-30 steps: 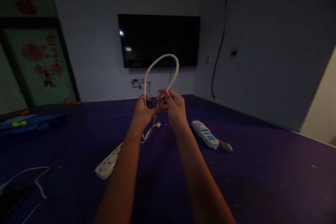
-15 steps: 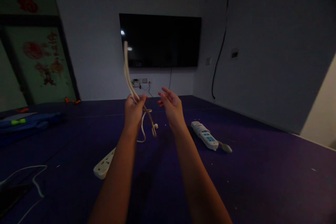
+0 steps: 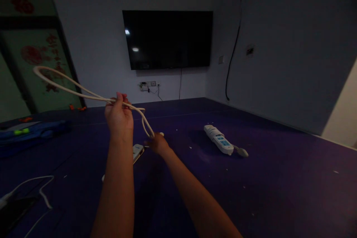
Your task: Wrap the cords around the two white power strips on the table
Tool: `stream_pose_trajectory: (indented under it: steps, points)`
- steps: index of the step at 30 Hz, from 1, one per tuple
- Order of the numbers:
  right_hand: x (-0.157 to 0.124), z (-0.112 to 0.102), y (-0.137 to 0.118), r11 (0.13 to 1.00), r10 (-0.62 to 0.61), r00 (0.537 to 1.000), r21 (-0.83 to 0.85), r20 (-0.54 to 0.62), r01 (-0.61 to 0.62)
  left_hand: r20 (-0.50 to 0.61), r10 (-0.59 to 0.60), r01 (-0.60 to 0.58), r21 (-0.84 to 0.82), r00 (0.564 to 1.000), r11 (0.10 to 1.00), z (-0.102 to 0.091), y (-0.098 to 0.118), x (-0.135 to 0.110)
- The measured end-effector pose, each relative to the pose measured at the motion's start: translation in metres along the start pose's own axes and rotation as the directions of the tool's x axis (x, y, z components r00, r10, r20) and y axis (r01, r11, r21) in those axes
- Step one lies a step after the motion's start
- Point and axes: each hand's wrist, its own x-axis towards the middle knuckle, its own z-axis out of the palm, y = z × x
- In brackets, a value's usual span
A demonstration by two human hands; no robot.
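My left hand (image 3: 119,113) is raised and closed around a doubled white power cord (image 3: 83,95). A long loop of the cord sticks out to the left, and a shorter loop hangs down on the right. Lower down, my right hand (image 3: 158,144) has its fingers pinched at the cord near the bottom of that shorter loop; its fingertips are dark and partly hidden. A white power strip (image 3: 137,151) lies on the purple surface, mostly hidden behind my left forearm.
On the right lies a second white power strip (image 3: 219,140) with its cord wrapped round it and its plug (image 3: 242,152) beside it. A white cable (image 3: 41,189) and a dark flat device (image 3: 16,210) are at lower left. Blue cloth (image 3: 41,132) lies behind them. A television (image 3: 170,41) hangs ahead.
My left hand has moved left, and the cord's upright loop has swung over to the left. My right hand has dropped down and left to the cord's lower end.
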Motion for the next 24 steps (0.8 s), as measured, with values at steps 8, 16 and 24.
stream_pose_trajectory:
  steps: [8,16,24]
  points:
    - [0.005,0.007,-0.003,0.962,0.077,0.989,0.27,-0.129,-0.039,0.083,0.108,-0.105,-0.031,0.991,0.994,-0.005,-0.003,0.004]
    - [0.015,-0.021,0.021,0.901,0.103,0.976,0.434,-0.189,-0.011,-0.029,0.073,-0.074,-0.033,0.997,0.997,-0.015,0.003,0.014]
    - [0.02,-0.045,0.039,0.866,0.102,0.964,0.498,-0.247,0.036,-0.065,-0.051,0.046,-0.083,0.997,0.996,-0.027,0.011,0.022]
